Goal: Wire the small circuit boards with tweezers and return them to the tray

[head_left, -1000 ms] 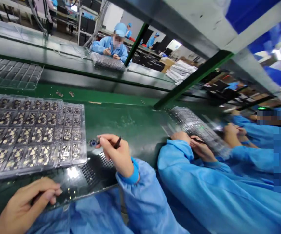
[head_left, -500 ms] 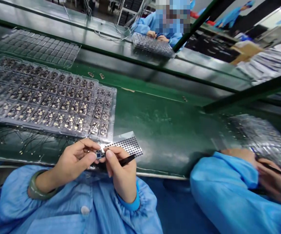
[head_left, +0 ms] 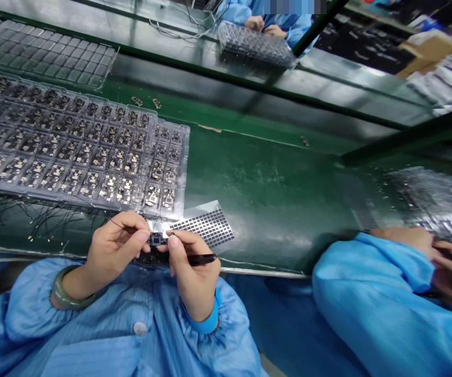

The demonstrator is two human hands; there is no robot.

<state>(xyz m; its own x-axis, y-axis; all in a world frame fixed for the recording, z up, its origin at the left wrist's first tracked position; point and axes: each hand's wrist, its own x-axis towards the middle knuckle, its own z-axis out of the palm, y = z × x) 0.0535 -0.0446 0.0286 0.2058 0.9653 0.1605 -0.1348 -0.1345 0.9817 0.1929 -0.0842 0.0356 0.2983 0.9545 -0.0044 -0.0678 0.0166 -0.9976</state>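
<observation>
A tiny square circuit module (head_left: 156,240), dark with a bluish centre, sits between the person's two hands at their fingertips, just above the near edge of a green workbench (head_left: 269,201). The left hand (head_left: 114,250) is closed in a pinch, with its thumb and fingers curled toward the module's left side. The right hand (head_left: 192,277) is also closed, its thumb at the module's right side and its other fingers wrapped around black tweezers (head_left: 202,258). The tweezers' tips are hidden behind the fingers.

Just beyond both hands lies a large clear plastic tray (head_left: 187,167) holding rows of small circuit boards. Just beyond the right hand, a perforated black grid sheet (head_left: 204,226) on clear film touches the tray's corner. Fine black wires (head_left: 41,225) are scattered on the bench beyond the left hand, whose wrist wears a green bangle (head_left: 71,289). Both arms are in blue smock sleeves (head_left: 229,314).

Well to the right of the right hand, a co-worker's hand (head_left: 400,235) and blue sleeve (head_left: 367,298) sit beside another clear tray (head_left: 433,201).
</observation>
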